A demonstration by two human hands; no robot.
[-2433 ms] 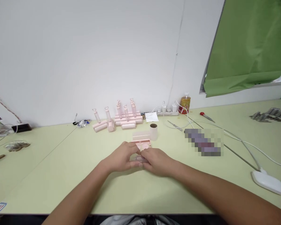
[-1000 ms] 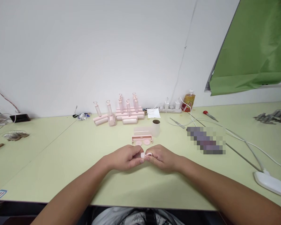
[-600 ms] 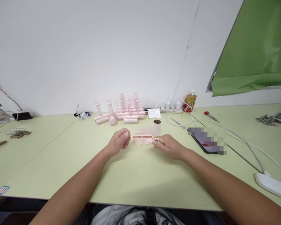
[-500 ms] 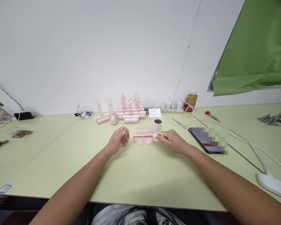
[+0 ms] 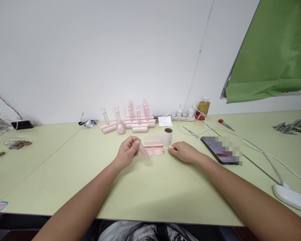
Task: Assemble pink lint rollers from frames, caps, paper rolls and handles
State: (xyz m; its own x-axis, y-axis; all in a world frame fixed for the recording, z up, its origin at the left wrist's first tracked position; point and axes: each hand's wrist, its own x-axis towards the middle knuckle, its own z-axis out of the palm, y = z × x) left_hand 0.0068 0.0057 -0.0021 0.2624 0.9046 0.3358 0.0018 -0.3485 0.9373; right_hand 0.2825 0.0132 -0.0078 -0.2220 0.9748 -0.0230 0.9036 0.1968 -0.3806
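My left hand [image 5: 127, 152] is closed round one end of a translucent pink handle tube [image 5: 144, 154], which slants down to the right above the table. Between the fingertips of my right hand [image 5: 183, 151] is a small pale pink loop-like piece [image 5: 170, 147], mostly covered by the fingers. Between the hands lies an open pink lint roller case [image 5: 154, 147], with a translucent cover [image 5: 153, 139] behind it. Two round pink discs sit at its front; the right disc [image 5: 158, 152] shows plainly, the left is partly behind the tube. A paper roll [image 5: 168, 136] stands upright beside the case.
Several pink lint rollers [image 5: 139, 128] with heart-topped handles stand by the wall. A power strip [image 5: 183, 118], a bottle [image 5: 203, 108], tweezers [image 5: 190, 131] and a red-handled screwdriver [image 5: 226, 125] are behind on the right. A phone [image 5: 219, 150] and white cables lie right of my hand.
The translucent tube in my left hand has swung out to the lower right, now in plain view. My right hand has lowered slightly with the small pink piece. The view shifted a little.
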